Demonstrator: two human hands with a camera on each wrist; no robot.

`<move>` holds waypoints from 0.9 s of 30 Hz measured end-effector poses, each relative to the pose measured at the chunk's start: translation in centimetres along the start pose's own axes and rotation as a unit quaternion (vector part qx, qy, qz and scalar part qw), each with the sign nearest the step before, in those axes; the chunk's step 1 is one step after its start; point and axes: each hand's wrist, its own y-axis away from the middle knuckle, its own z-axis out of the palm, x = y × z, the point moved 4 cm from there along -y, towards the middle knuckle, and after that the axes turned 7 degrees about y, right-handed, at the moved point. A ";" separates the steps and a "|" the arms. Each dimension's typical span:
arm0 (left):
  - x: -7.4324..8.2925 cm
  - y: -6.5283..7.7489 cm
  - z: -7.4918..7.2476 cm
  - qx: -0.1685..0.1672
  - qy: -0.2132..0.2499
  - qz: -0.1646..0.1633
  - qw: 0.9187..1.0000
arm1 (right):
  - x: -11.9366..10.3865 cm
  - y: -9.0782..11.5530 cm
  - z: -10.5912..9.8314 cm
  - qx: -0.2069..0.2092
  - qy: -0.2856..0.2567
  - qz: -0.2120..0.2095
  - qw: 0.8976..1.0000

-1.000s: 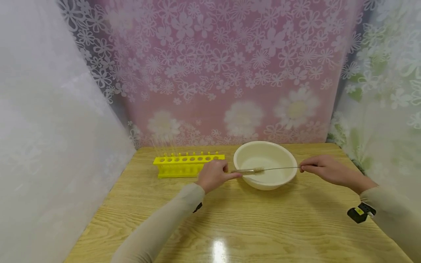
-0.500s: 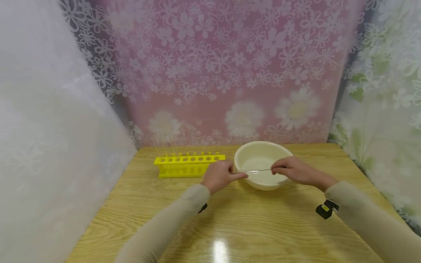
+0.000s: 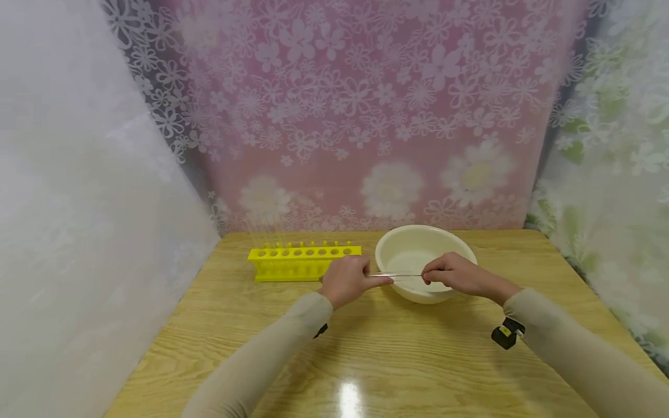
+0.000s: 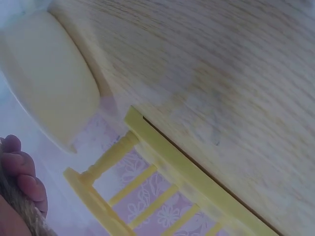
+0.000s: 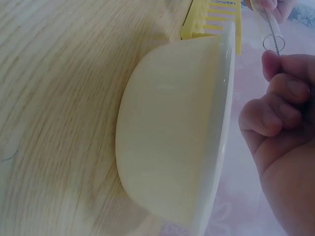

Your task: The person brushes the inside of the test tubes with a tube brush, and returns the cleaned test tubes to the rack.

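My left hand (image 3: 345, 280) grips a clear glass test tube (image 3: 401, 273) held sideways, its mouth pointing right over the near part of the cream basin (image 3: 424, 297). With thumb and fingertips, my right hand (image 3: 460, 275) pinches the thin wire handle of a test tube brush (image 5: 275, 45), close to the tube's mouth. The wire runs through the round rim into the tube. In the left wrist view, the bristles show inside the glass beside the curled left fingers (image 4: 30, 188). Most of the tube's closed end is hidden by the left hand.
Left of the basin stands a yellow test tube rack (image 3: 292, 278), with several clear tubes (image 3: 266, 232) upright at its left end. Both stand on a wood-grain table (image 3: 387, 354). Flowered curtains (image 3: 366, 116) hang behind and at both sides.
My right hand has moved left toward the left hand, pushing the brush deeper into the tube. The bristles, at the tube's mouth a second ago, are now inside. My left hand has barely moved.
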 end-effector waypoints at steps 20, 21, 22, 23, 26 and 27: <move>-1.1 0.6 -0.7 0.003 0.037 -0.009 0.999 | 2.0 4.5 -3.4 0.036 0.017 0.028 0.999; -1.5 0.8 -0.9 0.004 0.035 -0.015 0.999 | 2.4 5.1 -3.8 0.041 0.020 0.036 0.998; -1.8 0.9 -1.1 0.005 0.036 -0.018 0.999 | 2.7 5.5 -4.2 0.046 0.025 0.044 0.998; -2.1 1.0 -1.2 0.006 0.035 -0.018 0.999 | 3.0 5.9 -4.6 0.050 0.029 0.047 0.997; -2.7 1.2 -1.7 0.008 0.036 -0.016 0.999 | 3.9 7.0 -5.6 0.064 0.042 0.066 0.995; -2.8 1.3 -1.9 0.011 0.037 -0.018 0.999 | 4.2 7.3 -5.9 0.071 0.043 0.073 0.994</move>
